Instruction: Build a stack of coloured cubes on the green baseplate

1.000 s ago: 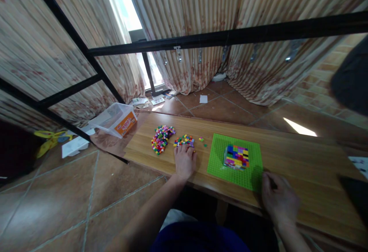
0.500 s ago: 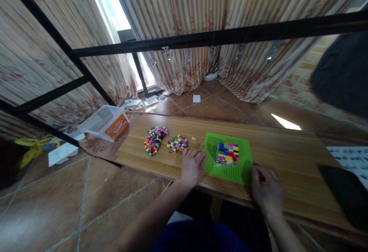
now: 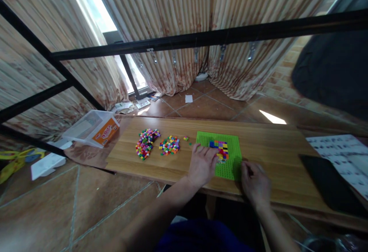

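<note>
Fingers of my left hand (image 3: 202, 164) lie spread on the green baseplate (image 3: 230, 167), touching the near left side of the block stack (image 3: 220, 148); I see nothing pinched in them. My right hand (image 3: 254, 183) curls at the plate's near right corner, its hold hidden from me. The stack stands several layers high, while two heaps of loose bricks (image 3: 145, 148) wait on the wooden board (image 3: 273, 152).
</note>
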The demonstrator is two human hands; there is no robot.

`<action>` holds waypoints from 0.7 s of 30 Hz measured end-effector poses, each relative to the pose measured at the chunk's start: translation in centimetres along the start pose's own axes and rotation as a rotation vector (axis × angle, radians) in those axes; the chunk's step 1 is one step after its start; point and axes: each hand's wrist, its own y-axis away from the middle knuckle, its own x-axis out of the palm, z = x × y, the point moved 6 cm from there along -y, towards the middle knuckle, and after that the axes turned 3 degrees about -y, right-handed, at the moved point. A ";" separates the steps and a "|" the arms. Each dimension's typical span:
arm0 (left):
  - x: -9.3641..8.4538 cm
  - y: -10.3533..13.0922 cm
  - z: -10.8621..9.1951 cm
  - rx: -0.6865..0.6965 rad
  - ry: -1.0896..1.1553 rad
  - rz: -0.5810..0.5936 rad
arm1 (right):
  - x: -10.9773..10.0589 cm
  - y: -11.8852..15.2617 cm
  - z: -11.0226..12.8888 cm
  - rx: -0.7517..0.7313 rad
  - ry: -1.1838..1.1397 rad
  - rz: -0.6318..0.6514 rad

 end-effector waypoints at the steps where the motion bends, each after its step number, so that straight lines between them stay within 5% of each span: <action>1: 0.2 -0.2 -0.1 0.013 -0.011 0.011 | 0.0 0.0 0.0 -0.006 -0.005 -0.003; 11: 1.5 -1.1 -1.0 0.145 -0.147 0.019 | 0.0 0.0 0.2 -0.009 0.012 0.001; 21: 1.9 -0.9 -0.4 0.094 -0.114 -0.018 | 0.1 0.0 -0.1 -0.014 0.010 0.006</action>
